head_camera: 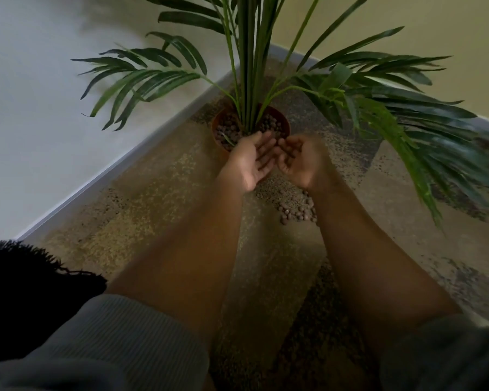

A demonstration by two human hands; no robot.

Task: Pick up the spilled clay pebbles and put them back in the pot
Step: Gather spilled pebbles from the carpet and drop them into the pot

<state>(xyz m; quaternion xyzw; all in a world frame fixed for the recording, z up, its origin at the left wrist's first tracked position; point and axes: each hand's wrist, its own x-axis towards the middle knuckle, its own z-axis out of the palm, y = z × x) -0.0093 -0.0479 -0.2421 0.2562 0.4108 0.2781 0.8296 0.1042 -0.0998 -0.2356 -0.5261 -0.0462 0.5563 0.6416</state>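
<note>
Head view: my left hand [254,162] & right hand [297,162] hover palms-up, open, fingertips nearly touching over the pot [283,122] rim, nothing clearly held, while spilled clay pebbles [297,211] lie near on the carpet [153,215] — prob light, hard, rolly, so scoop w/ cupped fingers.

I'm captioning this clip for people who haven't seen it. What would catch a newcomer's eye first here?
The palm plant dominates, its fronds fanning out from a terracotta pot in the room's corner. Just in front of the pot, the left hand and right hand are held open, palms up, side by side. Behind the right wrist, a small heap of spilled clay pebbles lies on the carpet.
</note>
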